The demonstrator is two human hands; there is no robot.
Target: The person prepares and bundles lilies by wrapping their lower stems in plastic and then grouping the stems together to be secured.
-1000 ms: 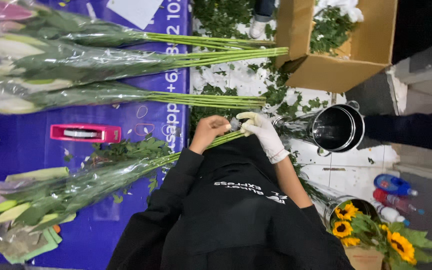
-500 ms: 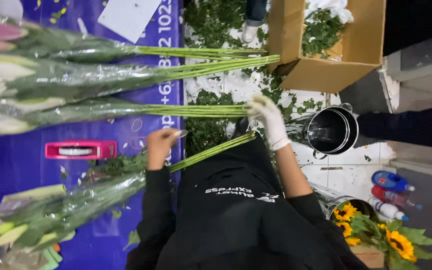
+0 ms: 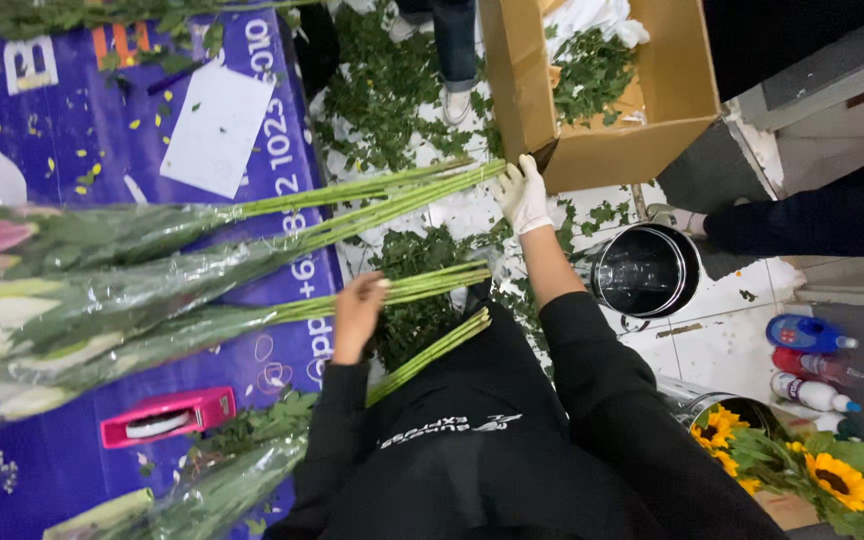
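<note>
Several bunches of long green-stemmed flowers in clear sleeves (image 3: 142, 290) lie across a purple table cover (image 3: 62, 150), their cut ends pointing right. My bare left hand (image 3: 357, 315) is closed around the stems of one middle bunch (image 3: 432, 283). My right hand (image 3: 524, 195), in a white glove, reaches farther out, fingers apart, and rests against the cut ends of the upper bunch (image 3: 452, 180), right beside a cardboard box (image 3: 602, 150). Another bunch (image 3: 427, 355) lies against my black sleeve.
The cardboard box holds leaf trimmings, and more green trimmings (image 3: 392, 100) cover the white floor. A metal bucket (image 3: 645, 272) stands to the right, with sunflowers (image 3: 812, 470) and spray bottles (image 3: 812, 345) beyond. A pink tape dispenser (image 3: 167, 415) and white paper (image 3: 217, 130) lie on the cover. Another person's legs (image 3: 452, 50) stand beyond.
My left hand has moved out and taken hold of a middle bunch's stems. My gloved right hand has reached farther, from the lower stems to the upper bunch's cut ends by the box.
</note>
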